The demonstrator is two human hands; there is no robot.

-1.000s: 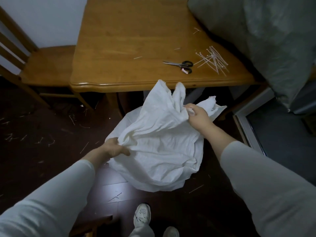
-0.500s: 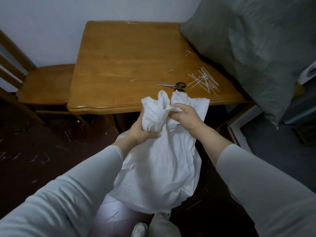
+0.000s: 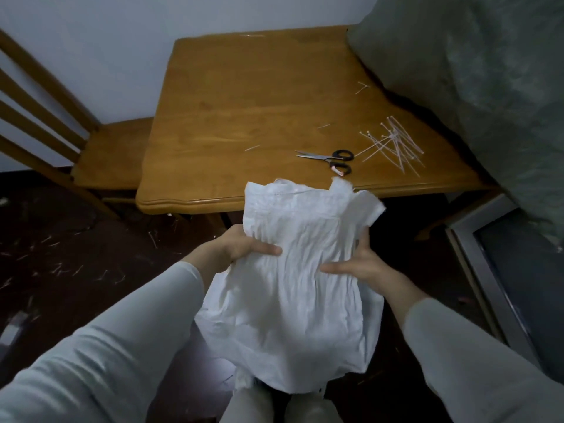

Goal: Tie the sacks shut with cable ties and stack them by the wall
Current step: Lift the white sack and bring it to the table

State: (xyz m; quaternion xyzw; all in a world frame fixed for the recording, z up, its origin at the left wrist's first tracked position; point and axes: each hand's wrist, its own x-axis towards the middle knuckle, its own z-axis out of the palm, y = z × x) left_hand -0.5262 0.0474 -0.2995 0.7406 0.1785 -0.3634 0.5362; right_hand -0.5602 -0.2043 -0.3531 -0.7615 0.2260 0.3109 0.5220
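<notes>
A: Where is the sack [image 3: 287,300]?
B: In the near middle, held up just in front of the table's [image 3: 244,102] near edge, with its bottom hanging over the person's legs. It looks limp.

A: And the hands?
B: Both grasp it below the mouth. The left hand [image 3: 241,248] clasps the left side with the thumb across the front. The right hand [image 3: 357,267] clasps the right side, thumb also on the front. The other fingers are mostly hidden behind the cloth.

A: Is it tied?
B: No. The mouth flares open above the hands, and no tie shows round the neck. The cloth is only bunched into pleats between the two grips, so the gathering seems half done.

A: What is left, then?
B: Nearly everything for this sack, by the look of it. The person has to squeeze the neck narrow, fetch a tie, loop it and pull it tight, perhaps trim the tail, then carry the sack to the wall [image 3: 122,41].

A: Are the ties in reach?
B: The ties [image 3: 393,148] lie in a loose heap at the table's right, with the scissors [image 3: 332,160] just left of them. One hand must let go to take one.

A: Any sacks stacked?
B: None that can be told. A large grey-green bulk [image 3: 473,87] fills the right, and it is unclear whether it is a sack. Pale bits litter the floor [image 3: 61,267] at left, near the chair [image 3: 106,154]. They may be cut tails.
</notes>
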